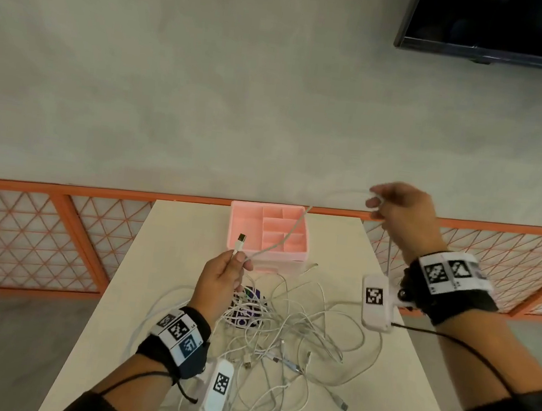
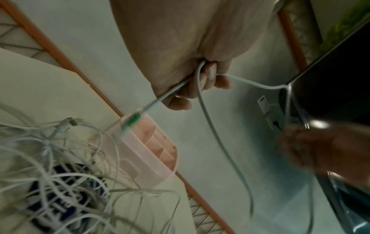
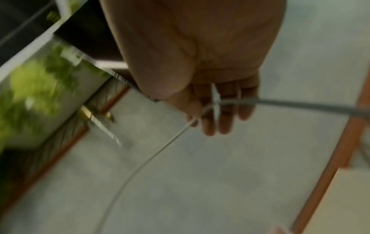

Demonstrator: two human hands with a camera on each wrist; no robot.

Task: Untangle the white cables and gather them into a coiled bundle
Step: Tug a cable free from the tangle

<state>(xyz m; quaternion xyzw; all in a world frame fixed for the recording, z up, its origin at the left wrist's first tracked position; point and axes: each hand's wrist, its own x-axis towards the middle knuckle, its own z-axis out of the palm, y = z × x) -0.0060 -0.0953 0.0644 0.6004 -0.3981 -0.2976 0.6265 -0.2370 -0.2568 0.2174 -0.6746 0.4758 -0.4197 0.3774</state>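
A heap of tangled white cables (image 1: pixel 285 335) lies on the white table (image 1: pixel 186 229), also seen in the left wrist view as white cables (image 2: pixel 60 158). My left hand (image 1: pixel 228 268) grips one white cable (image 1: pixel 294 228) just below its USB plug (image 1: pixel 241 238), which sticks up. That cable arcs up over the pink box to my right hand (image 1: pixel 394 209), raised at the table's far right, which pinches it. The left hand (image 2: pixel 200 79) and the right hand (image 3: pixel 212 109) each show the cable between thumb and fingers.
A pink compartment box (image 1: pixel 270 232) stands at the table's far edge. A dark blue printed item (image 1: pixel 246 307) lies under the cable heap. An orange lattice railing (image 1: pixel 57 235) runs behind the table. A black screen (image 1: pixel 506 26) hangs on the wall at the upper right.
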